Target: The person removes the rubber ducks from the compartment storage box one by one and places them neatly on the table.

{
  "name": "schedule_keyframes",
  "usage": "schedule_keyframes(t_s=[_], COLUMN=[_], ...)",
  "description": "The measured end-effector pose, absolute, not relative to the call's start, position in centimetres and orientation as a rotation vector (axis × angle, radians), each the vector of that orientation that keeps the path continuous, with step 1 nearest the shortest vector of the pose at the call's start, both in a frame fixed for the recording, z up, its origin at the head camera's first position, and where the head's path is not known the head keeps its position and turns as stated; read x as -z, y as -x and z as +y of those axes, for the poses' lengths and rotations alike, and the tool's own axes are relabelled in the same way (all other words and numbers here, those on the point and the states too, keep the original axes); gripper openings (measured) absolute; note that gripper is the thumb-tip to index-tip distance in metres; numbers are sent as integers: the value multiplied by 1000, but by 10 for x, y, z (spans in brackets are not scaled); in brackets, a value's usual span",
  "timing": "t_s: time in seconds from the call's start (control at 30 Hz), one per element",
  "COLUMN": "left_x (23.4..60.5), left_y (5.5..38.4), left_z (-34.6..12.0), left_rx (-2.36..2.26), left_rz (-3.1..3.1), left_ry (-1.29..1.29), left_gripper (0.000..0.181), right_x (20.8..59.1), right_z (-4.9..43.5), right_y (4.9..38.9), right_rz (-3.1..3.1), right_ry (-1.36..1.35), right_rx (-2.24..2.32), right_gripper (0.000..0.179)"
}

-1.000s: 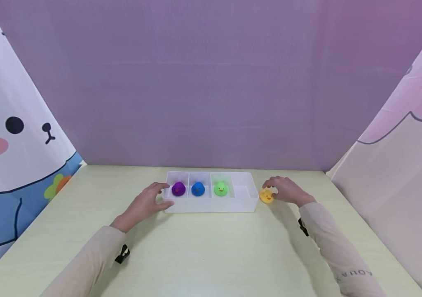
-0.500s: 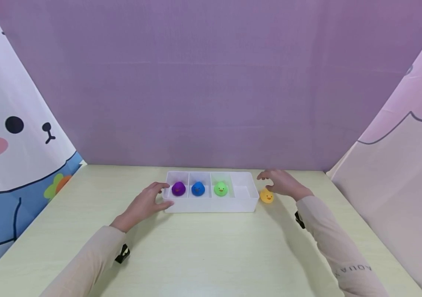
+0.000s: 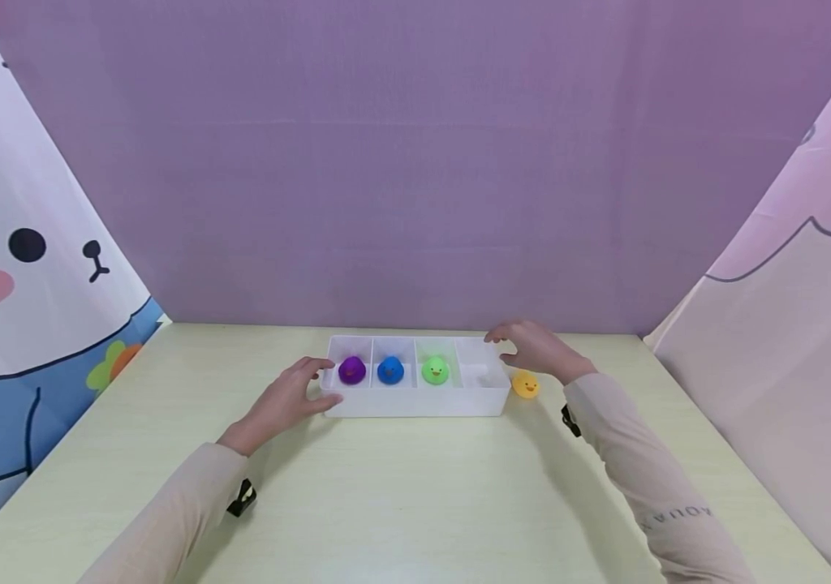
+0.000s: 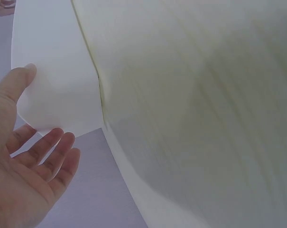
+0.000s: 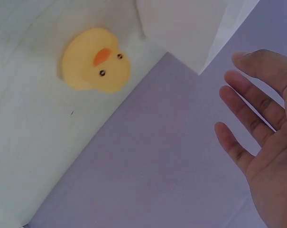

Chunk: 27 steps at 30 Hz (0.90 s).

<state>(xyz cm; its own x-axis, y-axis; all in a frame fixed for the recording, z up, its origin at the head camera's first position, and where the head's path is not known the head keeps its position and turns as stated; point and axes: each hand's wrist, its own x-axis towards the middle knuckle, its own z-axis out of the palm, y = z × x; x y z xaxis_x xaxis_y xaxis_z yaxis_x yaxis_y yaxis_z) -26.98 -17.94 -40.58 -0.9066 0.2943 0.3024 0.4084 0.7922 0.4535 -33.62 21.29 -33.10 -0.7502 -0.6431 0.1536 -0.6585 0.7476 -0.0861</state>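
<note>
A white divided box point(image 3: 415, 403) stands on the table with a purple duck point(image 3: 352, 371), a blue duck point(image 3: 389, 371) and a green duck point(image 3: 435, 371) in its three left compartments. My left hand point(image 3: 284, 405) grips the box's left end, its thumb point(image 4: 20, 80) against the front wall and its fingers round the end. Over the right end of the box hovers my right hand point(image 3: 536, 349), fingers loosely bent around nothing. Below that hand a yellow rubber duck point(image 3: 526, 385) sits on the table, just right of the box; the right wrist view shows the duck well apart from the fingers.
The pale wooden table point(image 3: 401, 495) ends at a purple cloth backdrop point(image 3: 415, 178) close behind the box. Printed cartoon curtains point(image 3: 43, 203) hang at both sides. The rightmost compartment point(image 3: 481, 375) holds no duck.
My right hand has let go of the yellow duck, risen, and moved left over the box's right end. The duck stays on the table. My left hand has not moved.
</note>
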Motion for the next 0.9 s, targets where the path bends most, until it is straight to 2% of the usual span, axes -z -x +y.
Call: schedule_keyframes(t_s=[0.9], left_x=[405], left_y=[269], left_z=[-180], left_rx=[777], left_rz=[-2774], left_ry=[541], left_gripper=[60], right_x=[345], right_z=[148], right_y=[343], right_rz=[-2766], right_ry=[-1228], right_rx=[-255], right_gripper=[31])
